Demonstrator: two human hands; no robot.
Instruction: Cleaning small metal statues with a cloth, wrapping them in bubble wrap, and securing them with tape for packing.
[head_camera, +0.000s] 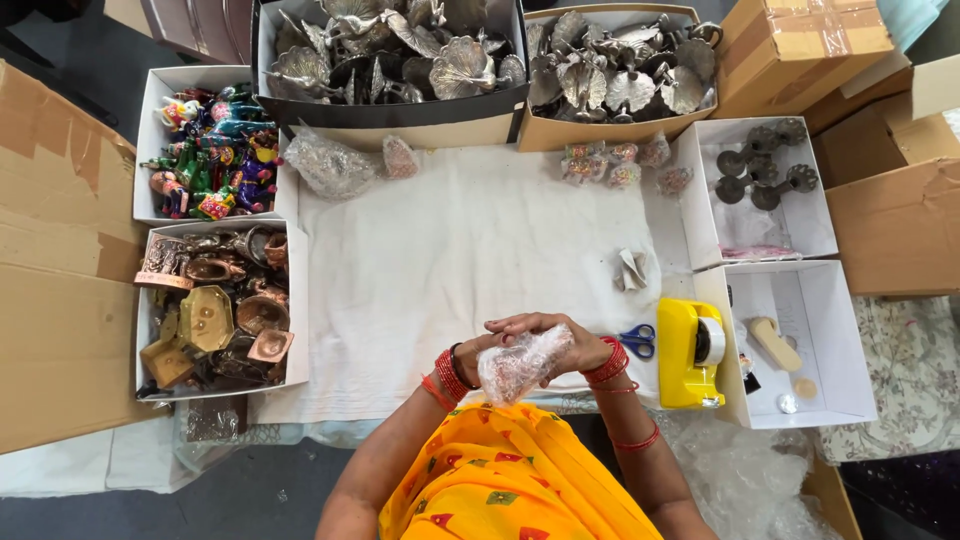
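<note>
Both of my hands hold a small item wrapped in clear plastic (520, 364) just above the near edge of a white cloth (450, 260). My left hand (478, 352) grips it from the left. From above and the right, my right hand (565, 338) covers it with fingers curled over the top. Red bangles ring both wrists. What is inside the wrap looks pinkish and speckled but is too small to identify.
Blue-handled scissors (637, 340) and a yellow tape dispenser (690, 352) lie right of my hands. Several wrapped items (618, 165) sit at the cloth's far edge. Boxes of silver peacock figures (400, 50), colourful figurines (210, 145), copper pieces (215, 315) and dark stands (765, 175) surround the cloth.
</note>
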